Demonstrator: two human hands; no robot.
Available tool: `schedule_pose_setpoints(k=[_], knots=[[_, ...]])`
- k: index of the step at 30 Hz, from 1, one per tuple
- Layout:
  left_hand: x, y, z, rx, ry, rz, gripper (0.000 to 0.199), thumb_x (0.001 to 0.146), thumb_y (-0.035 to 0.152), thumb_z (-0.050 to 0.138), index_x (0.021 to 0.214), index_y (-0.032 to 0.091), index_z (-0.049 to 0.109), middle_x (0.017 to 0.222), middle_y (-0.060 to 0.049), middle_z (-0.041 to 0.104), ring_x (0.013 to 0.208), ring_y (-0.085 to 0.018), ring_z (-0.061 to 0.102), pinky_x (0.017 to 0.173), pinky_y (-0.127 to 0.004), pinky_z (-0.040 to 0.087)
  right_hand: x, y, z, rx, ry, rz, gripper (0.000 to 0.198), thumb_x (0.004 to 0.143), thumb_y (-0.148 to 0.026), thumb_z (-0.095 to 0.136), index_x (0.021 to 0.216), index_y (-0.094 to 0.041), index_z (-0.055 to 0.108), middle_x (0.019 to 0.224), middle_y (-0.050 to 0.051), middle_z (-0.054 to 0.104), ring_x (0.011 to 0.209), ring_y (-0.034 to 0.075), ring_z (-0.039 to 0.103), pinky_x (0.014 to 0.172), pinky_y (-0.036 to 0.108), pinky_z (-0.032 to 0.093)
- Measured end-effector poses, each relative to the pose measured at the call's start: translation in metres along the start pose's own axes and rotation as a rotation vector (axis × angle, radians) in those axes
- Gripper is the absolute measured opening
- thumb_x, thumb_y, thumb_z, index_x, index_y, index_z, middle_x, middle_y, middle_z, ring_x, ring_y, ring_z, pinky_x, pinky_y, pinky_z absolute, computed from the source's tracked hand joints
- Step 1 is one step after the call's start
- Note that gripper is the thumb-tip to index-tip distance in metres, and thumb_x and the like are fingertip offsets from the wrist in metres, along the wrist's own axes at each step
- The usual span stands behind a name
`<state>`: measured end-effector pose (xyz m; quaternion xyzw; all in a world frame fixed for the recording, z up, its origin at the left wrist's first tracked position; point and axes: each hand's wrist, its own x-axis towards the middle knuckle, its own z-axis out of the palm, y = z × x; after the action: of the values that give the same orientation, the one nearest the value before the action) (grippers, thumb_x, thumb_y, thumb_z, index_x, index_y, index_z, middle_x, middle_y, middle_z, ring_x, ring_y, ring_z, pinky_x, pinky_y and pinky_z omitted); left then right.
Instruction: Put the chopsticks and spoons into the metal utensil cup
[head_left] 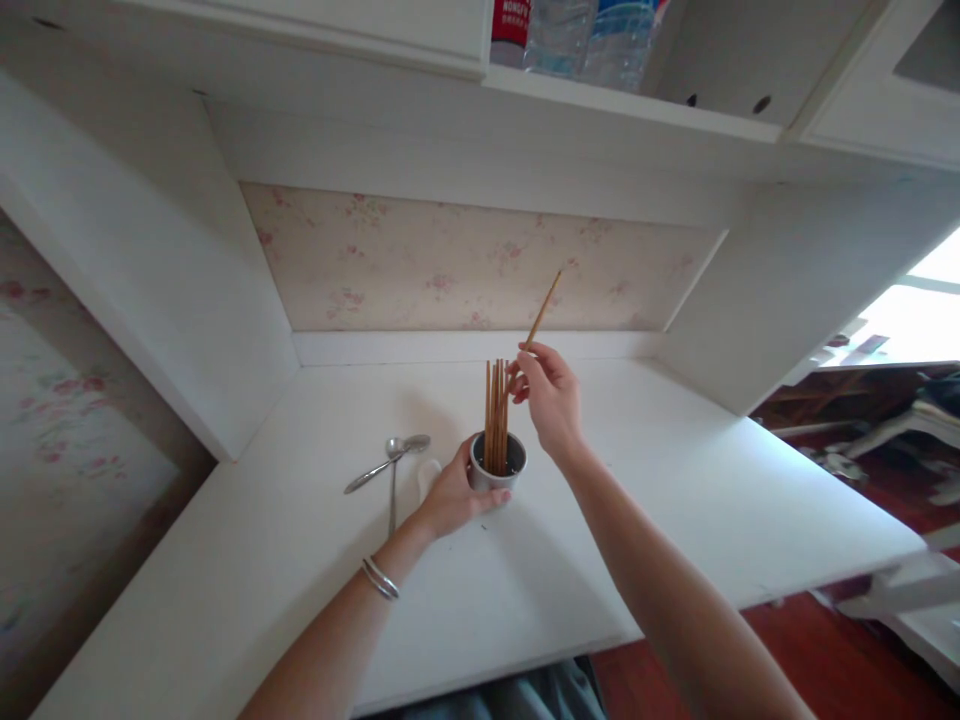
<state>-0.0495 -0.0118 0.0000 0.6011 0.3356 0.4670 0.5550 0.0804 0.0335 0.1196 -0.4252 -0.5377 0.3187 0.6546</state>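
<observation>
My left hand (459,492) is wrapped around the side of a grey cylindrical holder (517,470) on the white desk. Several brown wooden chopsticks (495,415) stand upright inside it. Just above and right of the holder, my right hand (551,395) pinches a chopstick (543,308) that slants up to the right. Its lower end is partly hidden by the fingers and sits close beside the standing bunch. Left of my left hand lie two crossed metal spoons (390,462), and a white spoon (427,477) is partly covered by that hand.
The white desk (660,500) runs between side panels, with a floral wall (442,265) behind. Overhead, a shelf (637,97) carries bottles (559,35). The desk's front edge is near my body, and white furniture (915,600) stands on the red floor at right.
</observation>
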Motion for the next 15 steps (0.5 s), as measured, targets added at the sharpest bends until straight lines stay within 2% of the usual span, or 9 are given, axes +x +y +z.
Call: schedule_pose_setpoints(k=[3, 6, 11, 15], knots=[[0.000, 0.000, 0.001, -0.020, -0.003, 0.001, 0.079, 0.060, 0.021, 0.080, 0.129, 0.020, 0.041, 0.127, -0.011, 0.056, 0.113, -0.024, 0.055, 0.101, -0.039, 0.040, -0.006, 0.018, -0.025, -0.073, 0.022, 0.067, 0.034, 0.081, -0.048, 0.054, 0.095, -0.018, 0.059, 0.071, 0.001, 0.063, 0.051, 0.009, 0.052, 0.044, 0.019, 0.042], [0.000, 0.001, 0.001, -0.036, -0.003, -0.008, 0.080, 0.060, 0.020, 0.081, 0.129, 0.020, 0.041, 0.128, -0.011, 0.055, 0.114, -0.024, 0.054, 0.101, -0.040, 0.039, -0.016, 0.032, -0.036, -0.190, -0.001, 0.095, 0.035, 0.081, -0.049, 0.054, 0.090, -0.017, 0.062, 0.074, 0.004, 0.066, 0.059, 0.013, 0.058, 0.049, 0.023, 0.045], [0.000, -0.001, 0.002, -0.060, 0.015, -0.001, 0.081, 0.058, 0.019, 0.082, 0.129, 0.020, 0.042, 0.128, -0.010, 0.055, 0.117, -0.025, 0.053, 0.103, -0.040, 0.038, -0.026, 0.041, -0.033, -0.455, -0.042, 0.013, 0.032, 0.082, -0.045, 0.052, 0.083, -0.018, 0.068, 0.076, 0.004, 0.069, 0.071, 0.017, 0.062, 0.066, 0.029, 0.047], [0.000, -0.006, 0.002, -0.068, 0.014, 0.005, 0.083, 0.059, 0.019, 0.082, 0.130, 0.019, 0.040, 0.129, -0.011, 0.054, 0.117, -0.025, 0.053, 0.102, -0.040, 0.039, -0.033, 0.044, -0.026, -0.535, -0.057, -0.002, 0.030, 0.082, -0.042, 0.050, 0.080, -0.019, 0.070, 0.077, 0.003, 0.070, 0.072, 0.017, 0.062, 0.071, 0.029, 0.045]])
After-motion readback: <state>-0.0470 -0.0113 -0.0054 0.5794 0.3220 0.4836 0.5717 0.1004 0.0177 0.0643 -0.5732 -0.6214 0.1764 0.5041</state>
